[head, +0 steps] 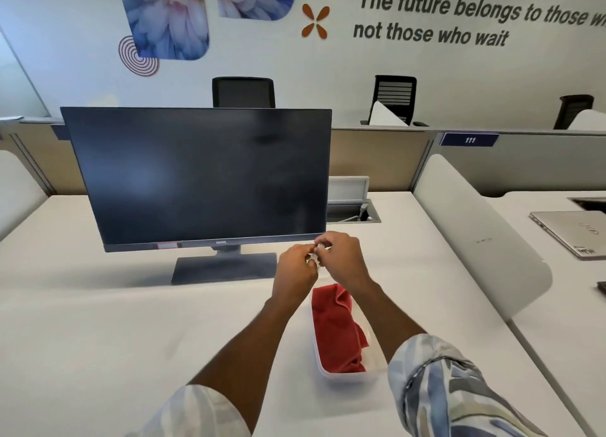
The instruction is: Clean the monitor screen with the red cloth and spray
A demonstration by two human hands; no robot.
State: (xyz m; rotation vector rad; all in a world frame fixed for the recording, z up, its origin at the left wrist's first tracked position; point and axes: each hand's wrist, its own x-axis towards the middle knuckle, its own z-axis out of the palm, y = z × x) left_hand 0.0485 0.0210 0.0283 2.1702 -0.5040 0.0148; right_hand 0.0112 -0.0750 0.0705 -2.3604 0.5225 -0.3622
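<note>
A dark, switched-off monitor stands on its stand on the white desk. The red cloth lies crumpled in a shallow clear tray to the right of the stand. My left hand and my right hand meet just above the tray's far end, below the monitor's lower right corner. Both hands pinch a small pale spray bottle, which the fingers mostly hide.
An open cable box is set into the desk behind the monitor's right edge. A white curved divider bounds the desk on the right, and a closed laptop lies beyond it. Office chairs stand behind the back partition.
</note>
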